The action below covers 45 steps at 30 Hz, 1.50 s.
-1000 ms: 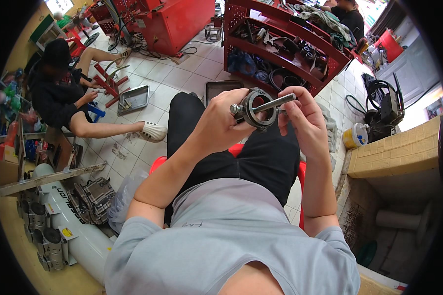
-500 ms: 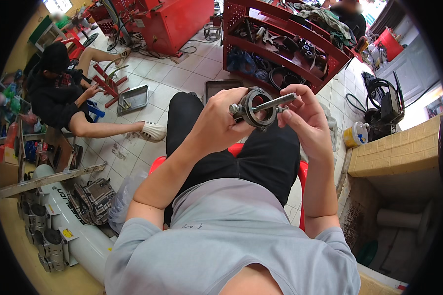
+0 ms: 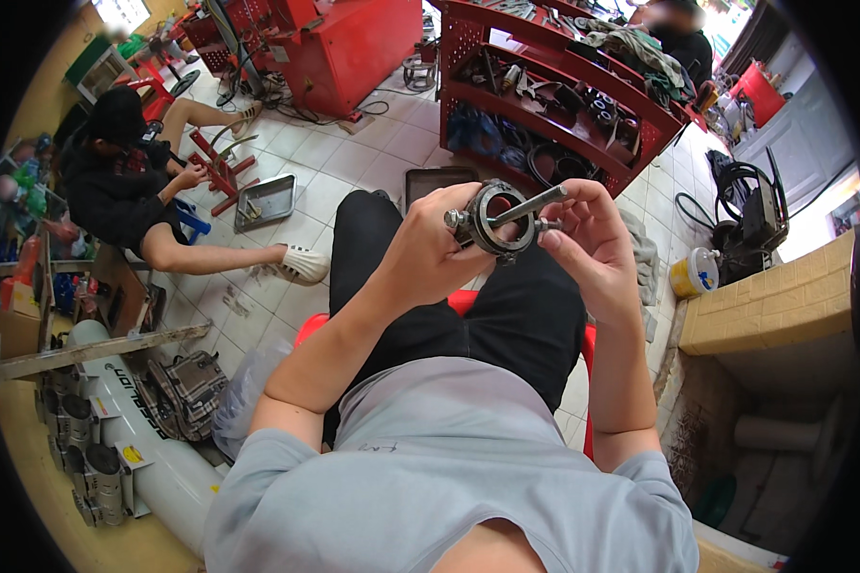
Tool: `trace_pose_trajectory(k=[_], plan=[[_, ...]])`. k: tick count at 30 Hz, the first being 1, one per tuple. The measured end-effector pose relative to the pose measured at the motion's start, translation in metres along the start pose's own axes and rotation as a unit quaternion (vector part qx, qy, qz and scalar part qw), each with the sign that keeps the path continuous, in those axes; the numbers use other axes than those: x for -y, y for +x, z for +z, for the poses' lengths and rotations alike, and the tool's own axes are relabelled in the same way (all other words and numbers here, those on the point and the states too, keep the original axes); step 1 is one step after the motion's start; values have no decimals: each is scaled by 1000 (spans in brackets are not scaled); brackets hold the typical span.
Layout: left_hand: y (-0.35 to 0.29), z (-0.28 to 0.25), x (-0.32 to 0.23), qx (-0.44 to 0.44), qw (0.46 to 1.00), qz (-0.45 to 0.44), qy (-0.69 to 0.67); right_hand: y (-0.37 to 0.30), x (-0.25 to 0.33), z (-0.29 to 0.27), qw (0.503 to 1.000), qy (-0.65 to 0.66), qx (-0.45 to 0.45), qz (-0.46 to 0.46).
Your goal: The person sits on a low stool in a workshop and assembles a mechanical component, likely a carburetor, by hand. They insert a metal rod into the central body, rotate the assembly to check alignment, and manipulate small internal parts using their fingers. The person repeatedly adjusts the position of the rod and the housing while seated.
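Almost no change from a moment ago: same grip, same spot, only a tiny turn, so work going slow and steady. Left hand [image 3: 430, 250] closed tight around metal ring [image 3: 500, 222], held up over lap. Right hand [image 3: 588, 239] fingers [image 3: 556, 196] pinched together on thin metal rod [image 3: 528, 204] lying across ring.

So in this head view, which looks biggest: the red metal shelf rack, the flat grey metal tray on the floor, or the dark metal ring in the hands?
Largest to smallest as they look:
1. red metal shelf rack
2. dark metal ring and flat grey metal tray: about alike, and the ring is much nearer the camera, so I won't rank them.
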<state>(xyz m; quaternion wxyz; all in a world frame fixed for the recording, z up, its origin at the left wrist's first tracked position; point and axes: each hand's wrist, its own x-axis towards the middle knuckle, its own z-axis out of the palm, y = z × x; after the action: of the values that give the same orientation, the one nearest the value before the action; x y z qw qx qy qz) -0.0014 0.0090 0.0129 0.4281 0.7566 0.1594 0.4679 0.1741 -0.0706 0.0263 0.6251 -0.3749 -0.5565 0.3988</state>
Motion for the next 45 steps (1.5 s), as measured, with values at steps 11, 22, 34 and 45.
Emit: trace_pose_trajectory(k=[11,22,34,45], plan=[[1,0,5,14,996,-70,-44,3,-3,-2,997,51,-5,66],[2,0,12,6,999,-47,-27,5,-11,-12,985,25,-6,169],[4,-2,15,2,997,-71,-39,9,-17,-9,993,92,-11,67],[8,-4,11,5,997,-73,-18,10,-28,-6,987,150,-35,40]])
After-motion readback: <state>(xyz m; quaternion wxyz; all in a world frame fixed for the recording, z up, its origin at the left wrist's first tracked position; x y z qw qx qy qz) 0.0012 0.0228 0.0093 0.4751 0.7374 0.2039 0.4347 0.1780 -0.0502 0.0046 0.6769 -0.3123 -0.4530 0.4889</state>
